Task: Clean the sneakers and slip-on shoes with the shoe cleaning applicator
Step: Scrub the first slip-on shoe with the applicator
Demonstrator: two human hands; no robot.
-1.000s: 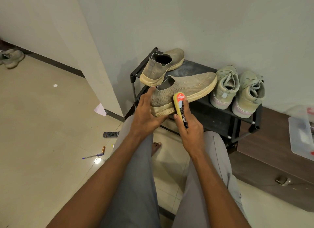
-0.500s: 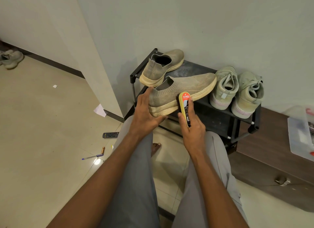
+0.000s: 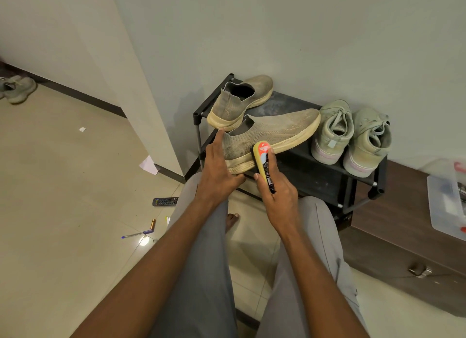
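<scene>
Slip-on shoes, two (image 3: 267, 133) (image 3: 242, 101), and two sneakers (image 3: 332, 131) (image 3: 368, 143) sit on the black rack (image 3: 320, 171). Left hand (image 3: 216, 169) holds the near slip-on's heel, fingers (image 3: 219, 138) wrapped around. Right hand (image 3: 277, 194) fingers grip one applicator (image 3: 263, 161) against its sole.

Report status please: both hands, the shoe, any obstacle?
Left hand grips slip-on shoe at heel. Right hand holds applicator against its side. Second slip-on and sneakers on rack; path clear.

I log khaki knit slip-on shoes (image 3: 272, 131) with cream soles, pale green sneakers (image 3: 353, 136), a yellow, red-labelled applicator (image 3: 263, 161), black rack (image 3: 315, 171).
</scene>
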